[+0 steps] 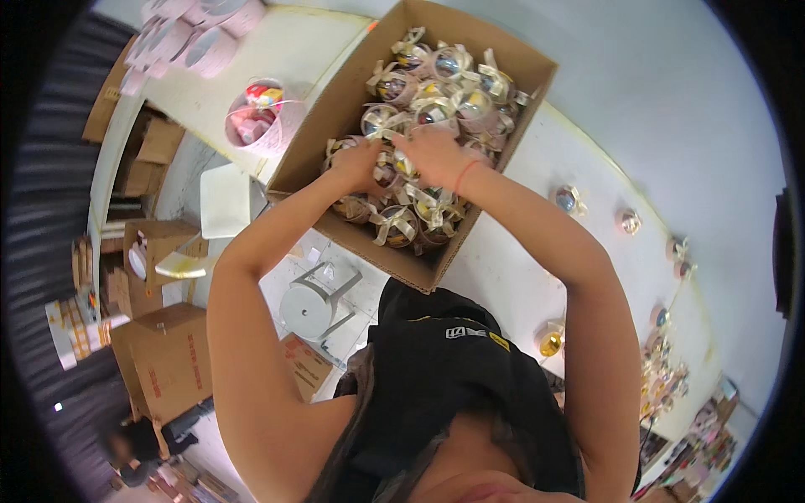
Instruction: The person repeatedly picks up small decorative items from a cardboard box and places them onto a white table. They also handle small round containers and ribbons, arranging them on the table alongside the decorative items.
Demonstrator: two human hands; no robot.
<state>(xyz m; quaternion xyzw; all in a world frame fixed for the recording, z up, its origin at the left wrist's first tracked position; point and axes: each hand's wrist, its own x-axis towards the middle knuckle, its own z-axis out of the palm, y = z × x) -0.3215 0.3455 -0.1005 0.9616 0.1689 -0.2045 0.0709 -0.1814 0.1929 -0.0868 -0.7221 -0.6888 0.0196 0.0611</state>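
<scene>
A brown cardboard box (537, 88) holds several clear, round baubles (394, 225) with colored contents and cream ribbon bows. Both hands reach into its middle. My left hand (359, 163) is curled among the baubles at the left side; its fingertips are partly hidden, so what they grip is unclear. My right hand (428, 155) is just to its right, fingers bent around a ribboned bauble, partly covering it. Their fingertips are close together.
White table (511, 243) with loose baubles (567, 198) at right. Pink buckets (210, 50) and a filled one (260, 134) upper left. White stool (306, 308) below. Cardboard boxes (159, 360) at left; another person (147, 440) at lower left.
</scene>
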